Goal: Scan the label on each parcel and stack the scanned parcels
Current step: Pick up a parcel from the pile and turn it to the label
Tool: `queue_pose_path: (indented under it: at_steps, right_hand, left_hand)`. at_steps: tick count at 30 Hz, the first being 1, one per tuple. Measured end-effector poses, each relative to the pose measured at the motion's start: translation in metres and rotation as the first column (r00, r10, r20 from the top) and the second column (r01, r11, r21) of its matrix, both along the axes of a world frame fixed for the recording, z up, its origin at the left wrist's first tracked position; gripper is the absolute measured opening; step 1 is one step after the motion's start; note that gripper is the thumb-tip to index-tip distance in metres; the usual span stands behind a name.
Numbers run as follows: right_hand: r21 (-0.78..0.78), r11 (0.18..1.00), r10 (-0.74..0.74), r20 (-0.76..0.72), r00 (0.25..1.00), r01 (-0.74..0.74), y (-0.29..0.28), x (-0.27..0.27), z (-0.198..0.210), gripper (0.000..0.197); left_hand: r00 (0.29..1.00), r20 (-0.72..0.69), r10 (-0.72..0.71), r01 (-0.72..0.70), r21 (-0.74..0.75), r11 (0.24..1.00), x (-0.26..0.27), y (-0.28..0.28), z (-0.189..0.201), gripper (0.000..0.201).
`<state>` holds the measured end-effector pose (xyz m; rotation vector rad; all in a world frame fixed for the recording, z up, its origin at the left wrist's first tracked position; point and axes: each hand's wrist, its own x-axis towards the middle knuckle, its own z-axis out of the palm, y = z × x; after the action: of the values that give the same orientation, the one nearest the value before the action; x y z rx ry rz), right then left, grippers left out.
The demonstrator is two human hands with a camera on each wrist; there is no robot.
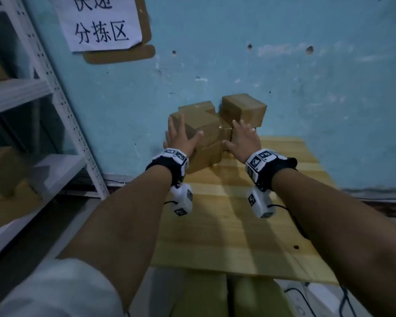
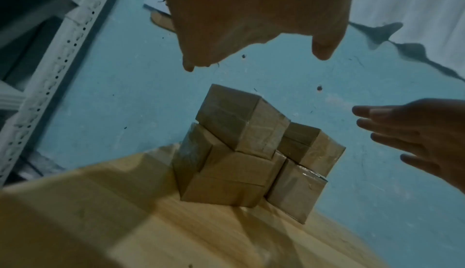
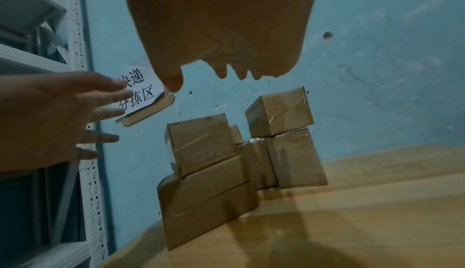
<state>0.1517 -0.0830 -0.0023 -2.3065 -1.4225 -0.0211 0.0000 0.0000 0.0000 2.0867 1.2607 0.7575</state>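
Left hand (image 1: 181, 139) and right hand (image 1: 242, 140): both spread flat, fingers straight, empty, apart from the parcels (image 2: 241, 153). Parcels stacked at table's (image 1: 226, 225) far-left edge against the wall (image 1: 306, 99).

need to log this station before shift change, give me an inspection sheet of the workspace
surface: wooden table, against the wall.
job's things: taped cardboard parcels stacked in two tiers at the table's far edge; no label or scanner seen.
clutter: nothing seen.
grippers: left hand and right hand open, fingers spread, holding nothing; wrist views show a gap to the stack.
cables: black leads from the wrist cameras; more cables on the floor.
surroundings: blue wall, paper sign, white metal shelving.
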Motion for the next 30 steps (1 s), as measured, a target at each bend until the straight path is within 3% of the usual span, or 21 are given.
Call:
queue_pose_path:
  at_steps: [3,6,14,19,21,25,30]
  right_hand:
    - [-0.007,1.0,0.0,-0.029,1.0,0.0,0.016,0.002,-0.002,0.072]
    - [0.023,0.998,0.068,-0.213,0.975,-0.064,0.031,0.004,-0.007,0.073]
    - [0.112,0.992,0.104,-0.449,0.887,-0.06,0.07,0.014,-0.017,0.075]
    - [0.162,0.987,0.115,-0.628,0.77,-0.016,0.087,0.008,-0.02,0.075]
    - [0.183,0.983,0.121,-0.641,0.758,-0.003,0.089,0.006,-0.022,0.074]
    - [0.259,0.965,0.183,-0.556,0.811,-0.04,0.088,0.001,-0.026,0.073]
    - [0.493,0.87,0.304,-0.511,0.804,-0.015,0.079,-0.005,-0.02,0.061]
  left_hand:
    - [0.99,0.138,0.031,-0.012,-0.135,0.991,0.011,0.011,-0.003,0.082]
    - [0.967,0.241,0.088,-0.03,-0.234,0.972,0.02,0.02,-0.006,0.08]
    - [0.967,0.238,0.094,-0.034,-0.246,0.969,0.031,0.052,0.0,0.074]
    - [0.965,0.244,0.098,-0.021,-0.303,0.953,0.043,0.057,0.002,0.082]
    - [0.958,0.259,0.127,-0.041,-0.312,0.949,0.047,0.056,0.002,0.084]
    - [0.951,0.273,0.147,-0.058,-0.309,0.949,0.052,0.055,0.003,0.091]
    - [0.921,0.354,0.163,-0.034,-0.342,0.939,0.048,0.049,0.009,0.092]
